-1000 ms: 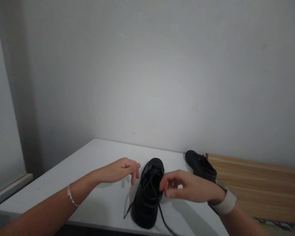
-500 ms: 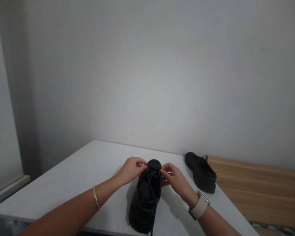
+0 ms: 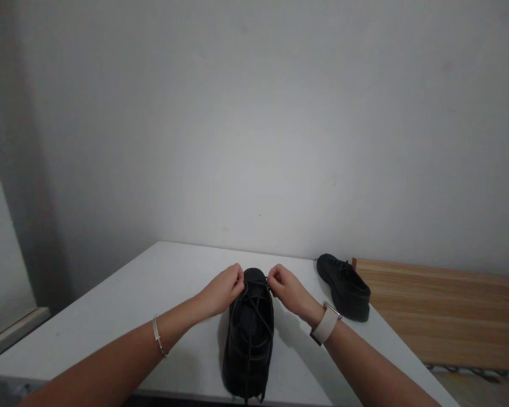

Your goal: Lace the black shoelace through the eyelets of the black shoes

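A black lace-up shoe (image 3: 248, 362) stands in front of me near the table's front edge, its toe pointing away and its heel toward me. Dark shoelaces (image 3: 254, 325) trail back over its opening, with ends hanging past the heel. My left hand (image 3: 228, 288) is closed in a pinch on a shoelace at the left of the front eyelets. On the opposite side, my right hand (image 3: 286, 289) pinches a shoelace beside the toe. The fingertips hide the exact grip points.
Another black shoe (image 3: 350, 291), laces in place, sits at the right back of the white table (image 3: 169, 271). Beyond the table's right edge is a wood-grain panel (image 3: 432, 316). A pale wall (image 3: 254, 130) rises behind.
Both hands have closed more tightly, fingers curling in beside the front of the shoe. The view has shifted slightly; the shoe and laces appear a little straighter.
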